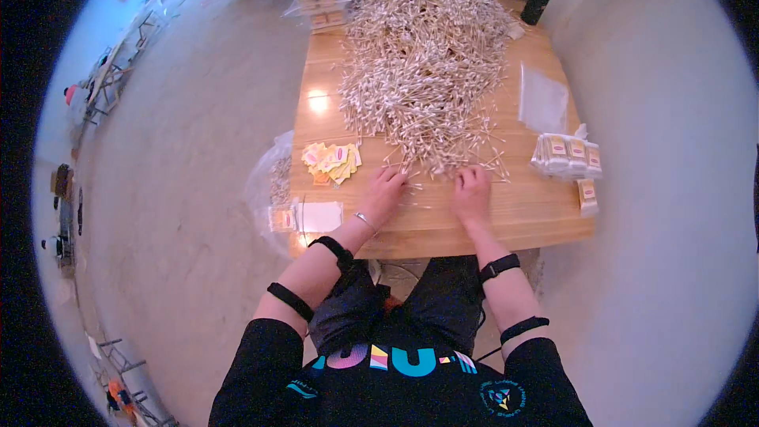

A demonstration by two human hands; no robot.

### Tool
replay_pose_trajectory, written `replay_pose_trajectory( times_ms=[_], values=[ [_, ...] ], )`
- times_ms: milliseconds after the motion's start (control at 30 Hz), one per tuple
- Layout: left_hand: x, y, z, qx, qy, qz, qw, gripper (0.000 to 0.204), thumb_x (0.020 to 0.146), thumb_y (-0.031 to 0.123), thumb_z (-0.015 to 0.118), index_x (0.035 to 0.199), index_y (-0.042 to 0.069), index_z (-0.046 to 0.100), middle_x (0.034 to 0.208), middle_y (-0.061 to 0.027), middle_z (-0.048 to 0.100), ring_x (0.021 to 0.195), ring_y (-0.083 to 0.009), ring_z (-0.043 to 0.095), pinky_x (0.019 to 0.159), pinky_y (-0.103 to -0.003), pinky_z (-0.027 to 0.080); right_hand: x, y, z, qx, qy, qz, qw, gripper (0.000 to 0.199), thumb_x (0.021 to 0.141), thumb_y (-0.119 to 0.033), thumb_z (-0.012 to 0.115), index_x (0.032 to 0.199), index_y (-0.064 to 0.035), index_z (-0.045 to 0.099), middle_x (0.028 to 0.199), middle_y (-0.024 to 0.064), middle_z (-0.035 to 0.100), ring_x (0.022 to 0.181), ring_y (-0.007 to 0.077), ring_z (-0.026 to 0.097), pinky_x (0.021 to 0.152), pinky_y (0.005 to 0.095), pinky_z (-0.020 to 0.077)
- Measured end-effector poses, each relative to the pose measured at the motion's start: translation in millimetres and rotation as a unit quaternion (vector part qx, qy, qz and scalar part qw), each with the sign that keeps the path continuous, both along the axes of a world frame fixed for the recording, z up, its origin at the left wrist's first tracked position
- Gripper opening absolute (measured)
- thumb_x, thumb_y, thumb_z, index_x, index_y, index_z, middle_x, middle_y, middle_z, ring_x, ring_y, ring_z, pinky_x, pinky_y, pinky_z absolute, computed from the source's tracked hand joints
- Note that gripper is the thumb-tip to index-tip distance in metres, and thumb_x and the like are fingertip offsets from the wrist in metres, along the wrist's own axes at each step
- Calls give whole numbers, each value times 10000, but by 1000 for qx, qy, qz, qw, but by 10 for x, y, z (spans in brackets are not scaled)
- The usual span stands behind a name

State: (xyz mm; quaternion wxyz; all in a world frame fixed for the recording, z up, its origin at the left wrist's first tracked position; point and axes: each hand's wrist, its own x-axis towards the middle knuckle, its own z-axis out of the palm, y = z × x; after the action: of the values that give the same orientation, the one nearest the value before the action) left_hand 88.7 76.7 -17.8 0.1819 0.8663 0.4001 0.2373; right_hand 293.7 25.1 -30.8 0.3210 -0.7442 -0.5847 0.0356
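I log the cotton-swab pile (427, 55) heaped mid-table on the wooden table (518, 217), its near fringe thinning out, likely so 2 hands can draw on it equally. Left hand (386, 191) and right hand (472, 196) sit at that fringe, 1 either side of a few loose swabs (419, 187); fingers curled, but I cannot tell whether they grasp any. Yellow cards (332, 161) lie left, yellow-labelled packets (565, 156) right, presumably to avoid mixing.
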Motion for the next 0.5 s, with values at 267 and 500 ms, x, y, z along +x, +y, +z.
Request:
replay_pose_trajectory(
  times_ms=[267,500],
  values=[
    [-251,-281,-21,52,23,58,997,120,760,171,631,860,113,598,925,-37,578,941,-270,505,815,-374,415,-343,-1,173,33,-105,94,990,231,764,-106,585,995,-104,585,1051,90,513,1031,293,457,906,411,374],
    [-160,-262,-45,48,-71,155,984,334,744,112,652,1063,62,565,1111,-113,551,1106,-317,460,938,-405,372,-729,146,247,-15,-131,179,975,273,788,-160,560,1058,-141,597,1128,48,519,1068,257,461,902,404,380]
  ],
)
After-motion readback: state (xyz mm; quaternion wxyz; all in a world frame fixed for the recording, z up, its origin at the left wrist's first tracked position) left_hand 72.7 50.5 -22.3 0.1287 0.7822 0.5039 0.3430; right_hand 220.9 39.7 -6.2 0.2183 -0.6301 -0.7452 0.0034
